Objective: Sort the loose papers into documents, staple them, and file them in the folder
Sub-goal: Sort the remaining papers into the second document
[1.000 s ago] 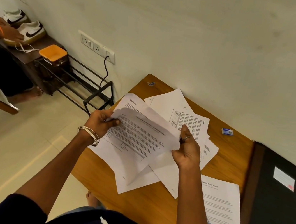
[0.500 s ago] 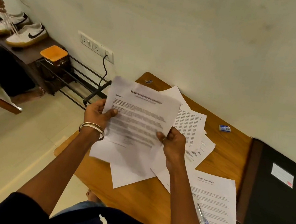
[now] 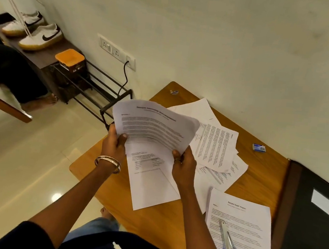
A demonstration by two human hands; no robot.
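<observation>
I hold a printed title sheet point(image 3: 153, 125) up over the left end of the wooden table point(image 3: 261, 179). My left hand point(image 3: 115, 143) grips its lower left corner and my right hand point(image 3: 182, 164) pinches its lower right edge. Beneath it lies a loose sheet point(image 3: 151, 187), with more loose papers point(image 3: 217, 148) fanned out to the right. A stapled-looking document point(image 3: 238, 222) lies at the front right with a stapler point(image 3: 227, 240) resting on it. The black folder point(image 3: 313, 223) lies shut at the far right.
A small blue staple box point(image 3: 259, 147) sits near the wall. Left of the table stand a metal rack point(image 3: 100, 93), an orange-lidded box point(image 3: 69, 58) and white shoes point(image 3: 41, 38). Another person's leg and foot point(image 3: 37, 99) are at the far left.
Both hands have lifted the title sheet higher and further from the table, its top now curling back. My right hand shifted along its lower edge.
</observation>
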